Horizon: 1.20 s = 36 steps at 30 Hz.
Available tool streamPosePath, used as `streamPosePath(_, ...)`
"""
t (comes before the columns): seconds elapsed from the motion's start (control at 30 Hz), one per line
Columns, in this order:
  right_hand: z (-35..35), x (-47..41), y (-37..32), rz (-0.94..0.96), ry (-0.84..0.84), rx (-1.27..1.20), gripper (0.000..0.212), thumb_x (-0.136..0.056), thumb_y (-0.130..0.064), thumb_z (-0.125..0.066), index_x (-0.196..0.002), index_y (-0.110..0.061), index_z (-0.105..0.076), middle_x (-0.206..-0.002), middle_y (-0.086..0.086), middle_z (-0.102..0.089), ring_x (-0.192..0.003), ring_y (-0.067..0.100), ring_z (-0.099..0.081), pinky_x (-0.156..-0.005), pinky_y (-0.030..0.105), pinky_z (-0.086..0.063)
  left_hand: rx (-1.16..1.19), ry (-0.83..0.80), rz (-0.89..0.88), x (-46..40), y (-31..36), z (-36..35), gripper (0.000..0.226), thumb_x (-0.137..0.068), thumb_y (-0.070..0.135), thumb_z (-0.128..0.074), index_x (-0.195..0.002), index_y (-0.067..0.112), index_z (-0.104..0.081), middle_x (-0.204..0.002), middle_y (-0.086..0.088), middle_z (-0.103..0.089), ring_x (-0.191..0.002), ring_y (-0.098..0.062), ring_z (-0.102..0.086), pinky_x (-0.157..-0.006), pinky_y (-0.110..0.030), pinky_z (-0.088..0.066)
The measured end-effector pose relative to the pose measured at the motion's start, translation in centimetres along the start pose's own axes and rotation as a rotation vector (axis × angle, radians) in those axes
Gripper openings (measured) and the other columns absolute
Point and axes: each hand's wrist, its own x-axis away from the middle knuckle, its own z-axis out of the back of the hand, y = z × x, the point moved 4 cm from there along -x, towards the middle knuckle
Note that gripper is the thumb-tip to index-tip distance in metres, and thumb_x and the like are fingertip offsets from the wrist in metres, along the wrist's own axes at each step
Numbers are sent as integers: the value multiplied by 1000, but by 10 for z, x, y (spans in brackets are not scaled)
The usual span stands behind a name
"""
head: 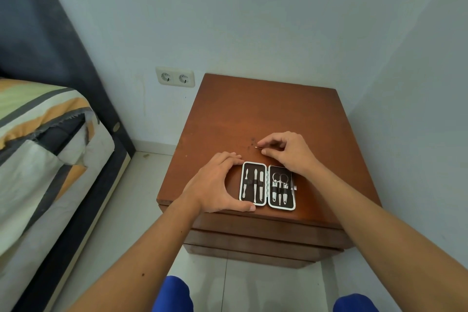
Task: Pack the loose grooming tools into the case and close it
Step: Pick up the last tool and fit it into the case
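A small black grooming case (267,185) with a silver rim lies open flat near the front edge of the brown nightstand (253,114). Several metal tools sit under its elastic straps, among them small scissors (280,180) in the right half. My left hand (217,182) cups the case's left side, thumb at the front corner and fingers at the back corner. My right hand (286,152) hovers just behind the right half and pinches a thin metal tool (258,147), of which only the tip shows.
The nightstand stands in a room corner, with walls behind it and to its right. A double wall socket (175,77) is at the back left. A bed (45,134) with striped bedding fills the left side. My blue-clad knees (172,296) show below.
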Motion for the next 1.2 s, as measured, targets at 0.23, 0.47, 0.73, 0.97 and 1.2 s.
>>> streamPosePath(0.23, 15, 7, 24, -39, 92, 27, 16, -85, -30, -84, -101, -31, -82, -101, -15, -66, -95, 7, -61, -82, 22, -43, 6, -3, 2, -1, -1, -1, 117, -55, 81, -88, -151, 27, -49, -155, 19, -43, -147, 4, -31, -116, -21, -26)
streamPosePath(0.47, 9, 13, 17, 123, 50, 269, 6, -96, -28, -72, -92, -24, -73, -97, -12, -58, -93, 11, -55, -88, 33, -49, 5, 1, -3, -1, -1, -2, 116, -55, 82, -87, -151, 28, -49, -154, 19, -43, -147, 3, -31, -115, -21, -26)
streamPosePath(0.73, 7, 9, 9, 134, -96, 422, 15, -107, -28, -52, -106, -19, -64, -106, -5, -53, -101, 14, -51, -93, 31, -45, -3, 3, -4, 0, 0, -1, 117, -56, 81, -88, -152, 28, -48, -155, 18, -43, -148, 1, -31, -116, -21, -24)
streamPosePath(0.97, 16, 16, 13, 64, 6, 210, 9, -105, -24, -58, -102, -20, -65, -99, -6, -67, -90, 14, -62, -83, 32, -49, 7, 3, -4, 0, 0, -1, 117, -55, 80, -88, -152, 27, -49, -155, 19, -42, -147, 3, -31, -116, -20, -24)
streamPosePath(1.2, 20, 19, 22, 102, -22, 194, 7, -93, -24, -77, -99, -24, -78, -96, -9, -64, -83, 6, -61, -73, 12, -45, 10, 0, 2, -1, -2, -3, 119, -52, 86, -84, -151, 28, -49, -155, 19, -43, -149, 2, -31, -121, -28, -29)
